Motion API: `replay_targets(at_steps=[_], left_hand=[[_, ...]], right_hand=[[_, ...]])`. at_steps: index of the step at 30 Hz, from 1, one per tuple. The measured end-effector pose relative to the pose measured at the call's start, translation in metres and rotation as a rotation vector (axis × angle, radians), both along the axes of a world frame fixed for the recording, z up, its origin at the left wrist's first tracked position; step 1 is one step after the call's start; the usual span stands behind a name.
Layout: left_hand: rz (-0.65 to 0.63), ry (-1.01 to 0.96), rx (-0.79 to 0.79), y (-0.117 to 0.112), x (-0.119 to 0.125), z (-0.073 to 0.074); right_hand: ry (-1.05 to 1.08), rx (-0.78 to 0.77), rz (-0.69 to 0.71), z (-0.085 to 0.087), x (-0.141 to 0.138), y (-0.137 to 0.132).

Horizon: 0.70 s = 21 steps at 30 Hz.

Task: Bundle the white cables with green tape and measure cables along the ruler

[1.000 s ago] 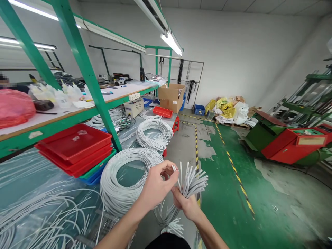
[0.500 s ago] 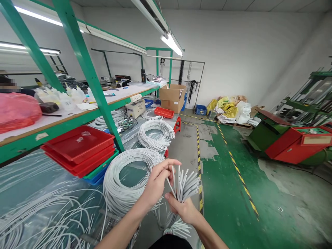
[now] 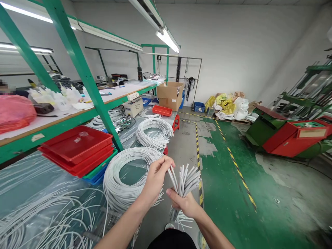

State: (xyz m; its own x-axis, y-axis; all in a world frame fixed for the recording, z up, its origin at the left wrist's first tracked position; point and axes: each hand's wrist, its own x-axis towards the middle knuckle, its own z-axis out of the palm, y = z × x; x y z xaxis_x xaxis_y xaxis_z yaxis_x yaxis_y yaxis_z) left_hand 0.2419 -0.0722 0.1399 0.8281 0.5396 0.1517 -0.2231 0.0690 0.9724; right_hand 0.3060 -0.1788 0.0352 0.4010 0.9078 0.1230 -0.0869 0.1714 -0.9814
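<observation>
My right hand (image 3: pixel 185 204) is wrapped round a bundle of white cables (image 3: pixel 190 180), whose cut ends fan out above the fist. With thumb and fingertips, my left hand (image 3: pixel 157 176) pinches the tips of a few cables at the bundle's left side, bending them away from the others. The lower part of the bundle hangs beneath my right hand, partly hidden by it. Just beyond my left wrist lies a large coil of white cable (image 3: pixel 112 183) on the bench, and a second coil (image 3: pixel 141 133) sits behind it.
Stacked red trays (image 3: pixel 77 147) stand left on the lower bench (image 3: pixel 62 183), near a green post (image 3: pixel 85 86). Loose white cables (image 3: pixel 59 218) spread at the near left. A cardboard box (image 3: pixel 168 97) is at the bench's far end. Red and green machinery (image 3: pixel 285 138) stands right of the taped floor.
My left hand's fingers have closed from a spread pose onto a few cable ends and pulled them slightly left. The right hand keeps its grip on the bundle.
</observation>
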Motion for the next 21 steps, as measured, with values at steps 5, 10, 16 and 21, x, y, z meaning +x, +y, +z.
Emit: replay_targets(at_steps=[5,10,16,21], left_hand=[[-0.153,-0.061,-0.256,-0.003,0.0,0.007],[-0.154,0.032,-0.061,-0.005,-0.002,0.004],[-0.118,0.119,0.152,0.001,-0.001,0.001],[-0.072,0.072,0.341,0.007,-0.002,0.005]], right_hand=[[0.007,0.021,0.01,0.008,0.001,-0.003],[0.061,0.035,0.03,0.012,-0.001,-0.002],[0.136,0.034,0.074,0.011,0.001,-0.002],[0.2,0.057,0.094,0.012,0.001,-0.001]])
